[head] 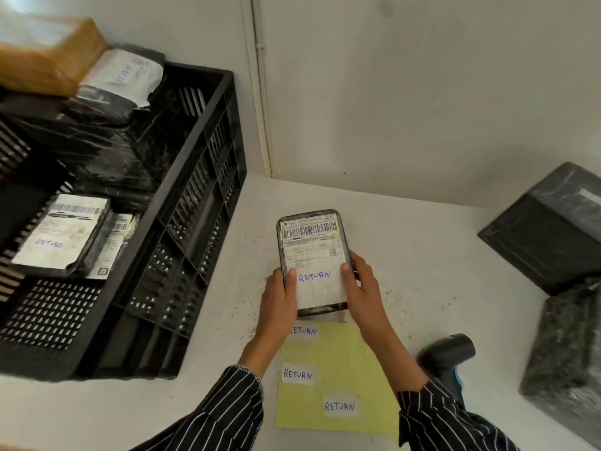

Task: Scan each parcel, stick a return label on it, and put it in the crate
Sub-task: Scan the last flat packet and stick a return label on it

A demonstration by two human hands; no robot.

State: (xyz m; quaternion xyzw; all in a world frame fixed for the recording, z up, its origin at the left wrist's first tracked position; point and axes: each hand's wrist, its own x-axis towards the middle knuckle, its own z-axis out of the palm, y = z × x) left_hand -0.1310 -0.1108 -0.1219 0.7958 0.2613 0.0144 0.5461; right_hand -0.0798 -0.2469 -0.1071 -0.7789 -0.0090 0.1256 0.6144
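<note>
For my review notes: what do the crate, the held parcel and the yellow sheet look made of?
The crate looks like matt black moulded plastic, given its slotted, ribbed walls. The parcel seems wrapped in dark plastic film, scuffed at the edges, with a white paper label on top. The yellow sheet is probably paper, flat and matt, perhaps label backing.

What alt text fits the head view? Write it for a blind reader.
The left hand and right hand grip a dark parcel marked RETURN at a white table. A black crate holding labelled parcels stands left; a yellow sheet of RETURN labels and a scanner lie nearby.
</note>
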